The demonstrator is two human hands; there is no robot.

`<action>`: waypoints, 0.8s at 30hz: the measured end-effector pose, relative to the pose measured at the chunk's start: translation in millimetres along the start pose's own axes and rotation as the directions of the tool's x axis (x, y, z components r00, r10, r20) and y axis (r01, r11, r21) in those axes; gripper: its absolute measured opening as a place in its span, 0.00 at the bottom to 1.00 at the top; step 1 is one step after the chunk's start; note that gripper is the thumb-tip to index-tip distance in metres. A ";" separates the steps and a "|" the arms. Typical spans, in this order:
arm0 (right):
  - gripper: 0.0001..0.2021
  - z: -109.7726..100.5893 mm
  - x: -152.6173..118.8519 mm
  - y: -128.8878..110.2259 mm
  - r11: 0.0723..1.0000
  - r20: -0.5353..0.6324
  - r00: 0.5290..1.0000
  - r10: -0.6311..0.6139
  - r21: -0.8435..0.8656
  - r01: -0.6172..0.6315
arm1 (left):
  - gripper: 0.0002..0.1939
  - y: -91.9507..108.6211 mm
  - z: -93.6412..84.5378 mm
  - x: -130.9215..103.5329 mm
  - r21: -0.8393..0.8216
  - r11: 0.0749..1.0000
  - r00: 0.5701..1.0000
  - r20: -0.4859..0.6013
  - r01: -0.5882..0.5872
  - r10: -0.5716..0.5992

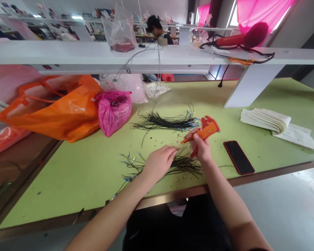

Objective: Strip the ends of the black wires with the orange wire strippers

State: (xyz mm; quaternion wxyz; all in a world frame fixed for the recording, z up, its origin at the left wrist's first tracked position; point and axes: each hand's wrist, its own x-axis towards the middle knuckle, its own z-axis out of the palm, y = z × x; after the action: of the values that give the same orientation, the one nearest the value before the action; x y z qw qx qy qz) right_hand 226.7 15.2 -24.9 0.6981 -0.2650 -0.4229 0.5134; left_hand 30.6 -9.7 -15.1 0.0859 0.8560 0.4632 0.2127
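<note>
Wire-stripping in hand: right hand [202, 148] grips the orange stripper [208, 129]; left hand [159, 162] pinches a wire (barely visible) above the near wire bundle [183, 164]; next, probably feeding its end into the stripper.

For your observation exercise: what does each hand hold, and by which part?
The right hand grips an orange wire stripper by its handles. The left hand pinches a thin black wire, apparently near its end.

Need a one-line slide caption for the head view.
Right hand grips an orange wire stripper while left hand pinches black wires on a green table.
</note>
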 end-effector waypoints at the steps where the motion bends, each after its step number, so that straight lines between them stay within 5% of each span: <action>1: 0.10 -2.2 3.1 -6.4 0.997 -0.066 0.997 -0.036 0.063 0.040 | 0.16 6.1 7.8 -4.3 -0.008 1.000 0.999 0.032 -0.005 0.005; 7: 0.13 -9.1 14.1 -29.5 0.977 -0.233 0.969 -0.087 0.171 0.128 | 0.19 26.2 30.1 -10.4 0.055 0.997 0.996 0.068 -0.062 0.058; 13: 0.11 -8.1 13.3 -19.0 0.980 -0.225 0.971 -0.083 0.158 0.121 | 0.19 -33.2 12.9 53.5 0.273 0.952 0.978 0.115 0.136 -0.172; 18: 0.10 -9.6 15.1 -10.8 0.984 -0.227 0.972 -0.058 0.150 0.094 | 0.15 -62.8 39.4 111.0 0.292 0.956 0.979 0.190 0.017 -0.075; 24: 0.10 -12.8 18.5 -7.4 0.972 -0.244 0.969 -0.035 0.218 0.090 | 0.11 -71.6 58.6 135.3 0.211 0.977 0.980 0.199 -0.035 -0.007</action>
State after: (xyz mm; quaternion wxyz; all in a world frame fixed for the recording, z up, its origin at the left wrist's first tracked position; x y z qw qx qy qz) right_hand 243.6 31.0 -19.5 0.7856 -0.2293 -0.2825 0.5005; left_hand 67.5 145.3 -53.7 0.0376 0.8805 0.4664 0.0757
